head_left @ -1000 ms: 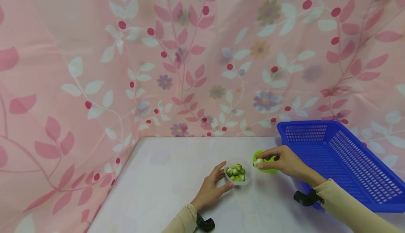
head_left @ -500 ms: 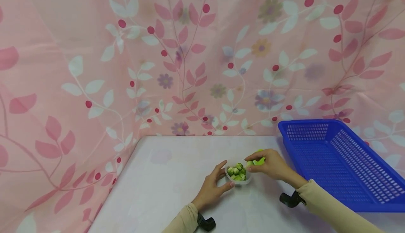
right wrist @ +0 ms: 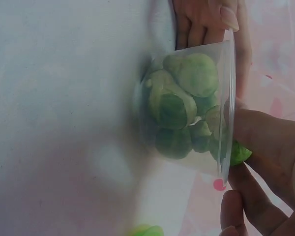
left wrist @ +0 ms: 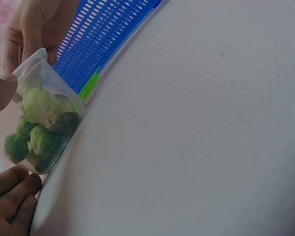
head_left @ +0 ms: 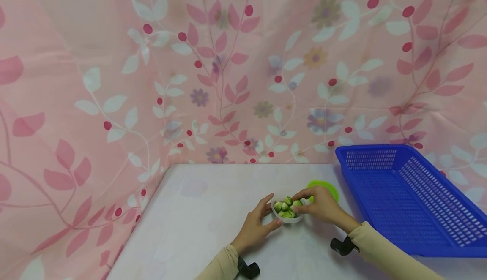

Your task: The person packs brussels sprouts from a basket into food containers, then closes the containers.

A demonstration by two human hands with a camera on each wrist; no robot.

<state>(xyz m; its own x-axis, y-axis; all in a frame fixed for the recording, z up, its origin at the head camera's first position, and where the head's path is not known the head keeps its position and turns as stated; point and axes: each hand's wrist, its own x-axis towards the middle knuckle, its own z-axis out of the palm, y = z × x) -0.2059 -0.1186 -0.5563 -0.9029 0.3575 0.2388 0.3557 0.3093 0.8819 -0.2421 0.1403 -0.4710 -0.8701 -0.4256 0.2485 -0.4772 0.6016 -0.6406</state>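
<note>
A clear plastic tub (head_left: 292, 220) stands on the white table, filled with several Brussels sprouts (head_left: 284, 206). My left hand (head_left: 255, 226) holds it from the left, thumb at the near rim and fingers round the far side. At the tub's right rim, my right hand (head_left: 322, 206) pinches one Brussels sprout (right wrist: 242, 153) between thumb and fingers, low in the mouth of the tub. Through the clear wall, the right wrist view shows the other sprouts piled nearly to the rim. Behind the right hand lies a round lime-green item (head_left: 330, 187), partly covered by that hand.
A large blue plastic basket (head_left: 414, 212) with slotted walls takes up the right side of the table (head_left: 198, 221). Behind the table hangs a pink curtain (head_left: 228, 81) printed with leaves and flowers. Each wrist wears a black camera mount (head_left: 249, 269).
My right hand has carried the sprout leftward from over the lime-green item down into the tub's mouth. More of the green item shows now. The left hand stays on the tub.
</note>
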